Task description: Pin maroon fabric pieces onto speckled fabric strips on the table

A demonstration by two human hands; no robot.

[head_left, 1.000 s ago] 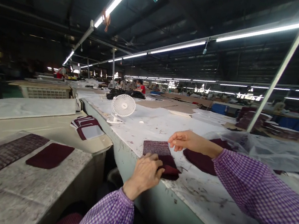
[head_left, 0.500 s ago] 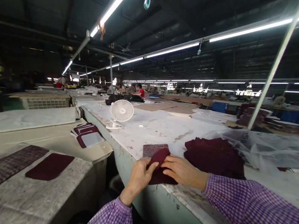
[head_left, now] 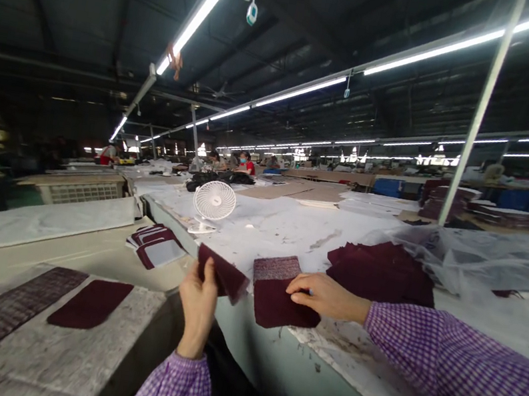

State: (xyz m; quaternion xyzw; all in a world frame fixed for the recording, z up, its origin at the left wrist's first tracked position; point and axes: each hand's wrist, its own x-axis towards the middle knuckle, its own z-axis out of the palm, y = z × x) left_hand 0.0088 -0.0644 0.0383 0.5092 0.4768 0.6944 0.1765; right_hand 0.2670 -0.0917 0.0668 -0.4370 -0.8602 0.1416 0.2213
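My left hand [head_left: 199, 301] is closed on a dark maroon fabric piece [head_left: 224, 274], held up over the gap between the two tables. My right hand [head_left: 322, 295] lies on a small stack of maroon fabric pieces [head_left: 275, 298] at the near edge of the white table [head_left: 285, 225], with its fingers curled and pressed down on the top piece. A textured piece [head_left: 276, 266] lies just behind that stack. A larger heap of maroon pieces [head_left: 384, 272] sits to the right of my right hand.
A small white fan [head_left: 214, 202] stands on the table further back. The left table [head_left: 41, 350] carries a maroon rounded piece [head_left: 91, 303] and a long patterned strip [head_left: 18, 305]. Crumpled clear plastic [head_left: 482, 258], a slanted metal pole [head_left: 476, 112], and distant workers [head_left: 247, 163] are in view.
My left hand has lifted one maroon piece off the stack and carried it left over the gap. My right hand has settled on the stack's top.
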